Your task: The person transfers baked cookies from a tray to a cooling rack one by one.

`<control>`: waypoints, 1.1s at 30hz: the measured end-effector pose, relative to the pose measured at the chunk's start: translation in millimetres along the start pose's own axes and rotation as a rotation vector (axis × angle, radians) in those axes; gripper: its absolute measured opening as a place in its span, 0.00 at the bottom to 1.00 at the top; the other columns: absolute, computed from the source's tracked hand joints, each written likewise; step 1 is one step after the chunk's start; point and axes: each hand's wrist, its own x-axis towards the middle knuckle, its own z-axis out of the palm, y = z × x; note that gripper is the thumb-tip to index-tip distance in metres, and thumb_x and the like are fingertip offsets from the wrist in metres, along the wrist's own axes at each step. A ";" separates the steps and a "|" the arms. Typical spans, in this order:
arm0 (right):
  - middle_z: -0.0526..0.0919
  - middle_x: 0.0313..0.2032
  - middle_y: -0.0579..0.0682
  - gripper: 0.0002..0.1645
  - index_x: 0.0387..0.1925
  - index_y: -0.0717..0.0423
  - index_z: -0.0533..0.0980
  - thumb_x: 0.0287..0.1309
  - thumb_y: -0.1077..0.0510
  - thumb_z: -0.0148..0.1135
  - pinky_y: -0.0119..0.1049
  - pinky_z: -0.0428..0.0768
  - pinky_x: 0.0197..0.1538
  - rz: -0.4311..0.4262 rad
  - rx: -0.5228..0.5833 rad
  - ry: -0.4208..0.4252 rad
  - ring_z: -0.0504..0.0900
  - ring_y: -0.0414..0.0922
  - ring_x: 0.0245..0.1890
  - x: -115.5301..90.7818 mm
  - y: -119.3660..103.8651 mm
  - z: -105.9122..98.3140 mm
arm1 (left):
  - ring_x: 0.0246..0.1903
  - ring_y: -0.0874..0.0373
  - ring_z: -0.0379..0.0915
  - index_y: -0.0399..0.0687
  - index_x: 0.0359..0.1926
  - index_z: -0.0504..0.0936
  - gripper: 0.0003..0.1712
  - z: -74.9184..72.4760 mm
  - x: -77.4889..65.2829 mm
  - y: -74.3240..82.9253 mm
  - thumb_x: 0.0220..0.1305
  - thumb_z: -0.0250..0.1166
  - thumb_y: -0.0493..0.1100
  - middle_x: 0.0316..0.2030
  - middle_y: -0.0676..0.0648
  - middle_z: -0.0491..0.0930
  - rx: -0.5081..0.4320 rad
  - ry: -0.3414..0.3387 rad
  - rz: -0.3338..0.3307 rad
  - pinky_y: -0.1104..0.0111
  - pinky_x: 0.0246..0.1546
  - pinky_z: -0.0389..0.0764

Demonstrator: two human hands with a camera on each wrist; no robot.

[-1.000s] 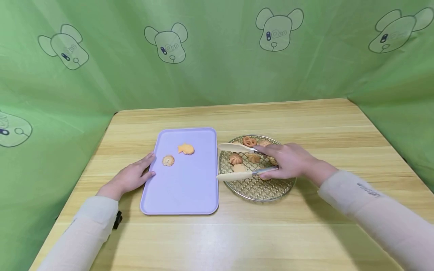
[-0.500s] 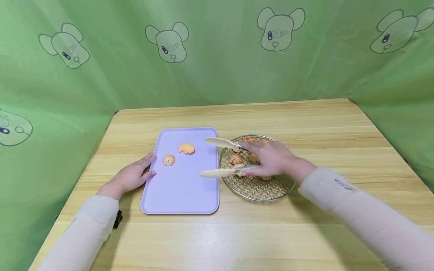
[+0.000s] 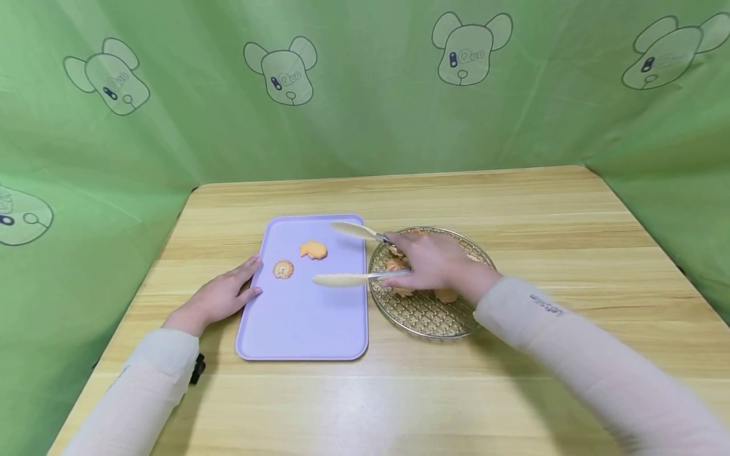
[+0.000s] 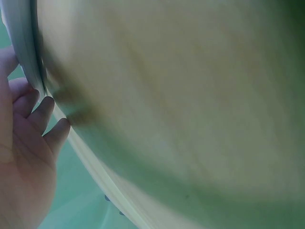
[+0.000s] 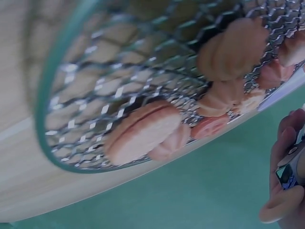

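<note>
A lilac tray [image 3: 308, 329] lies on the table, with a fish-shaped cookie [image 3: 313, 250] and a round animal-face cookie [image 3: 282, 269] on it. My left hand [image 3: 219, 301] rests against its left rim, thumb and fingers spread along the edge. Tongs [image 3: 341, 280] with cream tips are in my right hand [image 3: 428, 263], above the round wire rack [image 3: 433, 320]. The spread tips reach over the tray's right side with nothing between them. Several cookies sit on the rack, partly hidden by the right hand; one sandwich-shaped cookie [image 5: 143, 131] shows close up in the right wrist view.
The wooden table [image 3: 365, 405] carries the tray and rack side by side. A green curtain [image 3: 365, 126] with bear-head prints stands behind the table and at both sides. A black object [image 3: 198, 369] shows beneath the left cuff.
My right hand has moved left with the tongs, carrying their spread tips from above the rack to above the tray. The left hand and the tray's cookies stay where they were.
</note>
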 end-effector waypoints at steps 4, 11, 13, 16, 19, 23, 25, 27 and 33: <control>0.76 0.56 0.60 0.62 0.71 0.54 0.58 0.46 0.18 0.52 0.42 0.80 0.24 0.039 0.004 -0.020 0.81 0.56 0.44 6.3 -5.6 -0.5 | 0.69 0.41 0.48 0.41 0.73 0.51 0.37 -0.2 -0.1 -0.1 0.72 0.51 0.52 0.73 0.41 0.47 0.000 -0.002 -0.004 0.50 0.66 0.54; 0.77 0.55 0.60 0.60 0.71 0.54 0.57 0.48 0.20 0.52 0.45 0.82 0.29 0.059 0.005 -0.026 0.82 0.54 0.39 15.2 -11.7 1.7 | 0.69 0.41 0.48 0.41 0.73 0.50 0.37 -0.8 -0.6 -0.1 0.73 0.51 0.52 0.73 0.41 0.47 0.000 -0.005 -0.006 0.50 0.66 0.54; 0.77 0.55 0.60 0.59 0.71 0.55 0.57 0.49 0.20 0.52 0.46 0.82 0.31 0.062 0.002 -0.029 0.82 0.54 0.38 17.6 -13.1 2.8 | 0.69 0.41 0.48 0.40 0.73 0.51 0.37 -1.0 -0.9 0.2 0.73 0.51 0.52 0.73 0.41 0.47 0.001 -0.005 -0.005 0.50 0.67 0.54; 0.77 0.54 0.60 0.58 0.71 0.55 0.57 0.50 0.21 0.52 0.48 0.82 0.36 0.066 0.000 -0.038 0.82 0.55 0.38 20.8 -16.1 3.6 | 0.69 0.41 0.47 0.40 0.73 0.51 0.37 -1.3 -1.3 0.2 0.73 0.51 0.52 0.73 0.41 0.47 0.000 -0.004 -0.002 0.50 0.67 0.54; 0.77 0.55 0.61 0.58 0.71 0.55 0.58 0.51 0.22 0.52 0.51 0.82 0.38 0.070 0.000 -0.048 0.81 0.56 0.43 23.6 -19.5 3.9 | 0.69 0.42 0.47 0.40 0.73 0.51 0.37 -1.5 -1.5 0.3 0.73 0.51 0.52 0.73 0.40 0.47 0.001 -0.004 -0.001 0.50 0.67 0.54; 0.78 0.53 0.60 0.57 0.70 0.56 0.60 0.51 0.22 0.52 0.51 0.82 0.38 0.079 -0.020 -0.064 0.81 0.56 0.43 26.9 -23.0 5.3 | 0.69 0.42 0.47 0.40 0.73 0.51 0.37 -1.4 -1.3 1.1 0.73 0.51 0.52 0.73 0.41 0.46 0.000 -0.009 -0.006 0.50 0.67 0.54; 0.79 0.50 0.59 0.56 0.70 0.55 0.60 0.51 0.22 0.52 0.50 0.81 0.36 0.086 -0.034 -0.073 0.81 0.54 0.40 28.2 -24.5 5.8 | 0.69 0.42 0.47 0.41 0.73 0.51 0.37 -1.0 -0.8 1.7 0.73 0.51 0.52 0.73 0.41 0.46 -0.002 -0.010 -0.009 0.50 0.67 0.54; 0.80 0.49 0.57 0.56 0.70 0.54 0.60 0.51 0.22 0.52 0.50 0.81 0.36 0.101 -0.044 -0.083 0.81 0.53 0.38 29.4 -25.8 6.3 | 0.69 0.42 0.47 0.41 0.73 0.50 0.37 -0.6 -0.2 2.0 0.73 0.51 0.52 0.73 0.41 0.46 -0.004 -0.011 -0.012 0.49 0.67 0.54; 0.79 0.52 0.57 0.54 0.71 0.53 0.60 0.53 0.23 0.52 0.47 0.81 0.35 0.113 -0.035 -0.116 0.81 0.53 0.41 33.8 -31.0 5.4 | 0.69 0.42 0.47 0.41 0.74 0.50 0.37 -1.1 -0.4 2.1 0.73 0.51 0.52 0.73 0.41 0.46 -0.007 -0.010 -0.015 0.49 0.66 0.54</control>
